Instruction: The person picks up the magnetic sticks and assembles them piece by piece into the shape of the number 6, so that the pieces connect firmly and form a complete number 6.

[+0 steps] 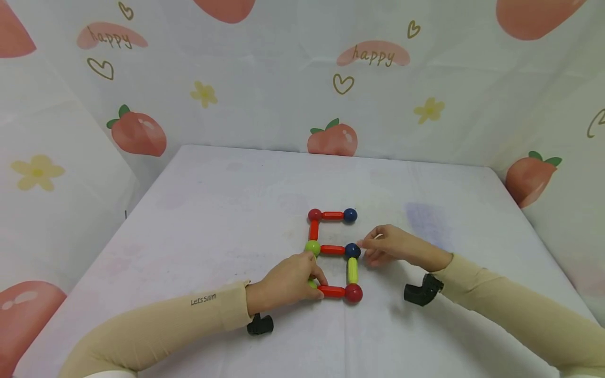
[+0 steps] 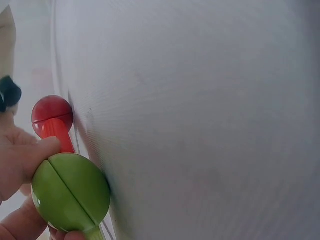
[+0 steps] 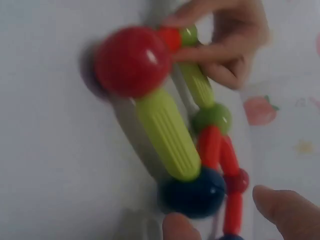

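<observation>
Magnetic balls and rods lie joined on the white tabletop: a square with a branch beyond it. My left hand (image 1: 293, 278) grips the lower-left green ball (image 2: 70, 192), its fingertips alongside the lower red rod (image 1: 333, 292). That rod meets a red ball (image 1: 353, 293). A green rod (image 1: 352, 270) links it to a blue ball (image 1: 352, 251). Just right of the blue ball is my right hand (image 1: 389, 245), fingers loosely bent, nothing held. A red rod (image 1: 333, 250) joins the blue ball to another green ball (image 1: 312, 247). The left green rod (image 3: 199, 87) is partly hidden by my left hand.
The branch has an upright red rod (image 1: 314, 230), a red ball (image 1: 314, 214), a top red rod (image 1: 333, 215) and a blue ball (image 1: 350, 215). Black wrist devices (image 1: 423, 290) hang under both sleeves. A patterned cloth (image 1: 264, 94) stands behind the table.
</observation>
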